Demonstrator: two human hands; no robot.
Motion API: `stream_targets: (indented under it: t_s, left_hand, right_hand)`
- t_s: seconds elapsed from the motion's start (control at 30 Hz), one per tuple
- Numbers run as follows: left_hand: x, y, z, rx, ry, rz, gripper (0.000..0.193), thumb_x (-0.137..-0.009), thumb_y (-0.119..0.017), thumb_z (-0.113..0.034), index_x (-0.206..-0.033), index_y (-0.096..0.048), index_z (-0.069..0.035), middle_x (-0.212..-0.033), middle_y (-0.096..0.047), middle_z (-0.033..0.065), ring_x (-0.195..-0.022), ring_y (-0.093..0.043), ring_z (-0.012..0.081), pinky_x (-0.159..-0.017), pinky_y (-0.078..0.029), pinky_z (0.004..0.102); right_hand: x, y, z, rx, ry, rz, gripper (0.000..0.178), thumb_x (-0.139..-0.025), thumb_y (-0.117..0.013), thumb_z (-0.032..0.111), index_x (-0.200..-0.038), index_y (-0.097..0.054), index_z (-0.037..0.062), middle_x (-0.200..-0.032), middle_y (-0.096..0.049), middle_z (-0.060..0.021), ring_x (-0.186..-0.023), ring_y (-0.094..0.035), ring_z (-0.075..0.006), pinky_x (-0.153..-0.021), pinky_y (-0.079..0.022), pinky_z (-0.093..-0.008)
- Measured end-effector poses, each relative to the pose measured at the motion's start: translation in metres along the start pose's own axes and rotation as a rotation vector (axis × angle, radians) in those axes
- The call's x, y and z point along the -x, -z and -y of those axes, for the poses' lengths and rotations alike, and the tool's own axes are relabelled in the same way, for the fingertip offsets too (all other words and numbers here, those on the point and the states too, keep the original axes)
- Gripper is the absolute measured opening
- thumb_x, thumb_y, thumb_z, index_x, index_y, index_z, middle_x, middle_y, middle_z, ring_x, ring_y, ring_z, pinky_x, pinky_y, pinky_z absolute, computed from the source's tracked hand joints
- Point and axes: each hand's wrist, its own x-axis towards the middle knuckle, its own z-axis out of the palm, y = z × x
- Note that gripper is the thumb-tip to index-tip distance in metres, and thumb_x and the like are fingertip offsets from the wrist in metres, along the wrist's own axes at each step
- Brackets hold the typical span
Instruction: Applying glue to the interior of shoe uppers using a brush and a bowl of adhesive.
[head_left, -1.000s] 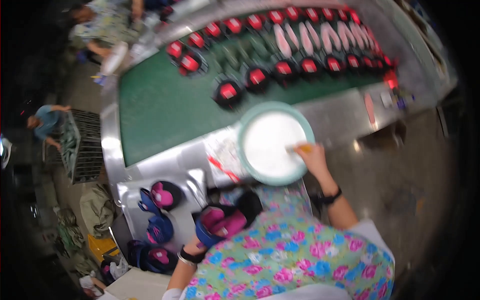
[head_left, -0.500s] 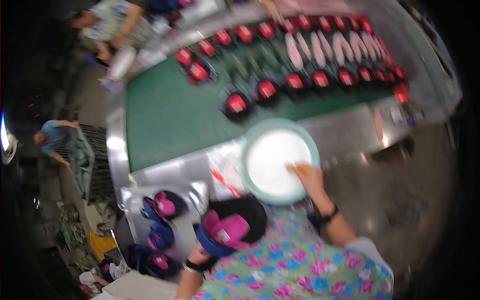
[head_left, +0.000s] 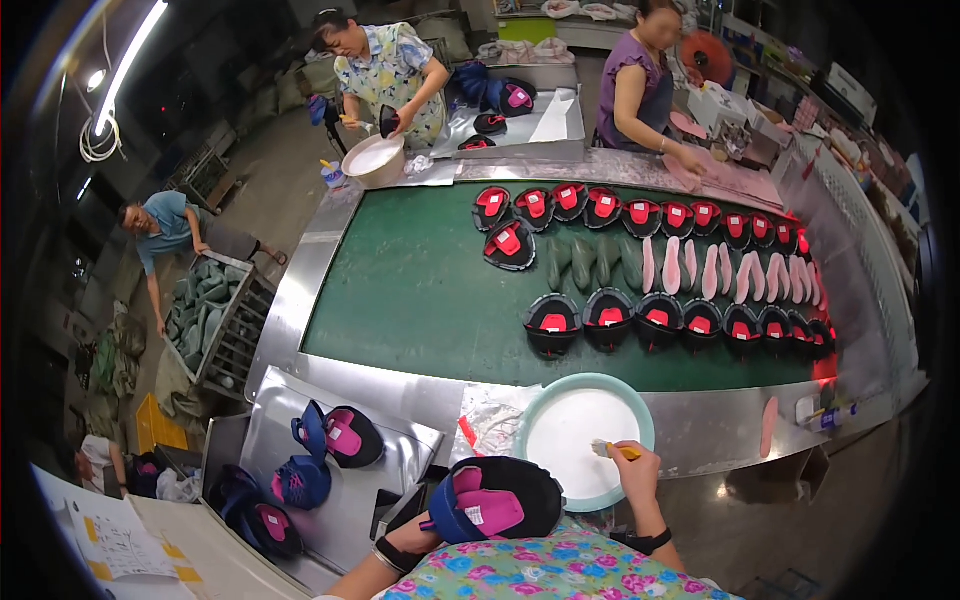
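In the head view, reading the clock from the middle of the frame, I see the person's left hand (head_left: 415, 535) between 6 and 7 o'clock, clamped on the near-left end of a shoe upper (head_left: 495, 511); I cannot make out all its fingers. That upper, blue with a magenta inside and a broad black end, sits at 6 o'clock, tilted open toward my lens, above the floral apron (head_left: 560, 570). The right hand (head_left: 639, 476), near 5 o'clock, is closed around the yellow handle of a brush (head_left: 628, 453), its pale bristles over the white contents of the pale-green basin (head_left: 524, 430); I cannot tell whether they touch the surface. The basin stands at 5 o'clock on the metal edge of the green-topped table (head_left: 400, 300). At 7 o'clock I have a metal tray (head_left: 385, 410) with more blue-and-magenta uppers (head_left: 352, 437). Toward 2 and 3 o'clock, rows of black-and-red uppers (head_left: 552, 325) flank grey-green forms (head_left: 557, 262) and pink insoles (head_left: 671, 264). Co-workers show at 11 o'clock in a patterned shirt (head_left: 400, 70), at 1 o'clock in a purple top (head_left: 622, 90), and between 9 and 10 beside a loaded cart (head_left: 235, 340).
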Motion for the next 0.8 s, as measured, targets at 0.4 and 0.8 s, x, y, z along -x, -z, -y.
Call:
stream_targets:
  t_s: [0.4,0.8]
  left_hand:
    - [-0.001,0.015,0.005,0.372,-0.010,-0.205,0.053,-0.082,-0.058,0.008,-0.132,-0.045,-0.002,-0.127,-0.054,0.0079,-0.112,-0.054,0.0185,-0.096,-0.044,0.0330]
    - [-0.001,0.010,0.016,0.376,-0.279,-0.310,0.052,-0.083,-0.058,0.007,-0.132,-0.045,-0.003,-0.125,-0.055,0.0078,-0.110,-0.056,0.0191,-0.094,-0.045,0.0328]
  right_hand:
    - [-0.017,-0.011,-0.033,0.035,0.026,0.053,0.021,-0.073,-0.077,0.015,-0.089,-0.071,0.0013,-0.077,-0.069,-0.0150,-0.071,-0.069,-0.0218,-0.065,-0.053,-0.0311]
    - [-0.012,-0.010,-0.051,-0.003,-0.046,0.064,0.021,-0.076,-0.075,0.016,-0.093,-0.071,0.0034,-0.083,-0.070,-0.0153,-0.076,-0.070,-0.0239,-0.070,-0.055,-0.0328]
